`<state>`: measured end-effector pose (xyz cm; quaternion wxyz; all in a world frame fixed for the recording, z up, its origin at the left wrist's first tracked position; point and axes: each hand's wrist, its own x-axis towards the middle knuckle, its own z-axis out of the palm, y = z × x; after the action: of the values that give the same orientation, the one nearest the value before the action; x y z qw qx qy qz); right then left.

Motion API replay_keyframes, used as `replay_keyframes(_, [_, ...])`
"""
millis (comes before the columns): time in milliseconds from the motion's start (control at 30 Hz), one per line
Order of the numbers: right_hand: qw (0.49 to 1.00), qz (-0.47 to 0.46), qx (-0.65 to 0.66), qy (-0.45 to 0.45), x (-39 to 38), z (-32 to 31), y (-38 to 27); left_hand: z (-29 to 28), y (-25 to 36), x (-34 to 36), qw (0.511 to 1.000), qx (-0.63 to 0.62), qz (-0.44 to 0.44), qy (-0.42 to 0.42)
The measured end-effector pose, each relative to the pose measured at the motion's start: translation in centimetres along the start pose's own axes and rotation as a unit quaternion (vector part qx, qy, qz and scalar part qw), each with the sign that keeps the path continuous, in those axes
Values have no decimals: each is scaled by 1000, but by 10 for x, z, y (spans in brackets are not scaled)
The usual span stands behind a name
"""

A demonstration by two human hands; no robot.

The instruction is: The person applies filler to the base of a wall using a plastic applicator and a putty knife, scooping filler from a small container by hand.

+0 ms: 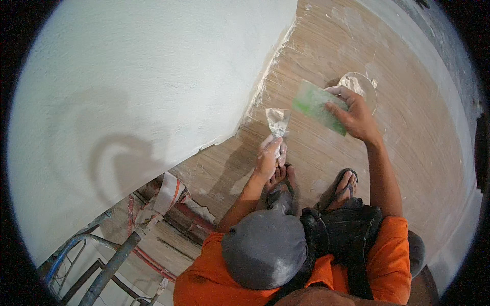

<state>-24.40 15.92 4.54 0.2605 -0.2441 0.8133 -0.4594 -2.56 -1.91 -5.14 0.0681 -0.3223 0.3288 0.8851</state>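
Observation:
My left hand (268,158) grips the handle of a putty knife (277,119), its wide blade pointing up and smeared with pale filler. My right hand (357,116) holds a flat, translucent green rectangular plate (312,102) by its right side, thumb on top, just up and right of the blade. Behind the plate and that hand is a round pale container (373,103) with white material in it, partly hidden. Both hands show white residue.
A white wall (127,61) meets the dusty wood-look floor (408,158) at an edge streaked with white. At lower left are metal tubes (112,262) and red bars (153,261). My feet in sandals (343,188) are below my hands. A pale band borders the floor at right.

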Motion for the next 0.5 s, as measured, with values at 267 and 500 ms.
replay_keyframes(267, [999, -47, -18, -1, -5, 23, -3, -4, 5, -1, 996, 54, 44, 50])
replay_keyframes(500, [998, -23, -55, 4, -9, 26, -22, 3, 8, -3, 992, 108, 43, 49])
